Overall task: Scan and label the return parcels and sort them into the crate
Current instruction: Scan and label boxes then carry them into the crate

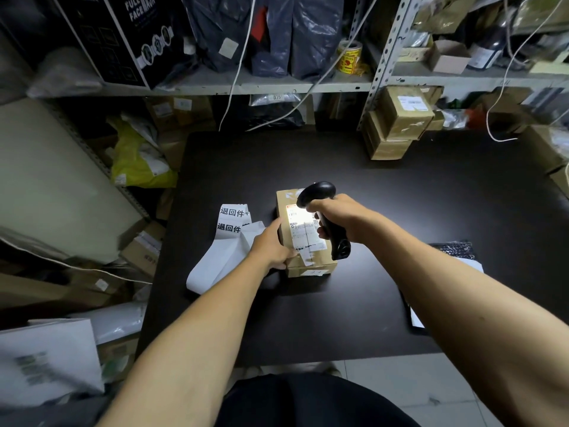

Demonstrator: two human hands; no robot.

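Matt cardboard parcel (303,238), glossy black, probably plastic scanner (323,217), matt dark table (400,195).

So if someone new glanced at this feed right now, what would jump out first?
The lit patch on the box at the table's centre, where the right hand aims a black scanner at its label. Next, the left hand steadying the box's left side, with a white label strip printed in bold black characters lying just left of it.
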